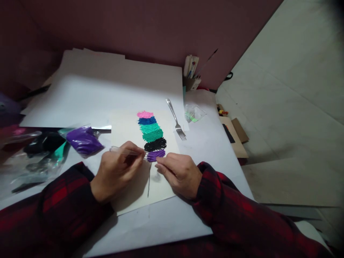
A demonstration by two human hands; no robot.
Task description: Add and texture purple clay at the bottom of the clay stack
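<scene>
My left hand [119, 170] is closed around a clear plastic fork [125, 152], whose tip reaches the left end of the purple clay [156, 155]. In a pinch, my right hand [180, 173] touches the lower right of that purple clay; its fingertips partly hide what lies between them. Above it on the cream sheet [129, 200] runs a column of textured clay bands: black [155, 144], green [152, 135], turquoise [149, 128], blue [147, 120] and pink [145, 114]. A thin dark line [148, 182] goes down the sheet below the purple band.
A metal fork [176, 118] lies right of the sheet, near a small clear packet [194, 114]. Bagged purple clay [83, 140] and other plastic bags [34, 165] are at left. Large white sheets [107, 79] lie behind, beside a pen holder [191, 80].
</scene>
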